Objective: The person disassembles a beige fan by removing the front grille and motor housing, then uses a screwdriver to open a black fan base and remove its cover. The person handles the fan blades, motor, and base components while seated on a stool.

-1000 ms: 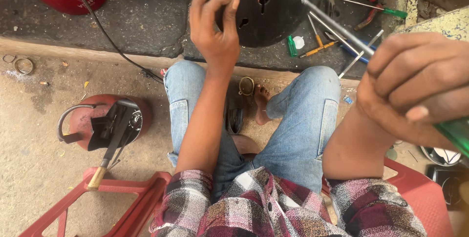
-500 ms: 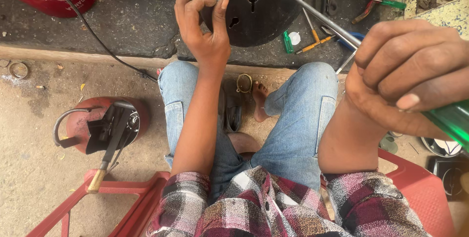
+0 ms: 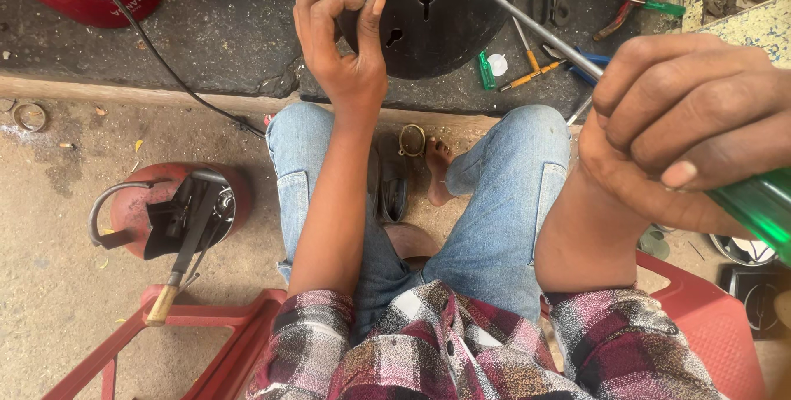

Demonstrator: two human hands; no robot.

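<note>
Resting on the dark raised slab [image 3: 206, 29] at its near edge, the black round plate [image 3: 428, 13] with slots cut through its face lies flat, its far part cut off by the top of the view. The left hand [image 3: 342, 54] reaches forward over the left knee, arm nearly straight, palm turned toward the plate's left rim. Its thumb and forefinger are pinched together on a tiny pale piece, too small to name, right at the plate's rim; the other fingers curl loosely above it.

The right hand [image 3: 684, 136] is raised close to the camera at the right side, wrist bent, fingers wrapped tight around the green handle of a screwdriver [image 3: 754, 206]. Its long metal shaft runs up and left, and the tip meets the plate's upper right part.

Just right of the plate, on the same slab, lie small hand tools [image 3: 527, 70]: a green-handled screwdriver, red-handled pliers, a yellow-handled driver. A black cable [image 3: 165, 70] crosses the slab to its near edge. Below, on the sandy ground [image 3: 49, 285], a red canister [image 3: 165, 206] stands left of the person's knees with a wooden-handled tool [image 3: 177, 272] leaning out of it. The person sits on a red plastic seat [image 3: 709, 318].
</note>
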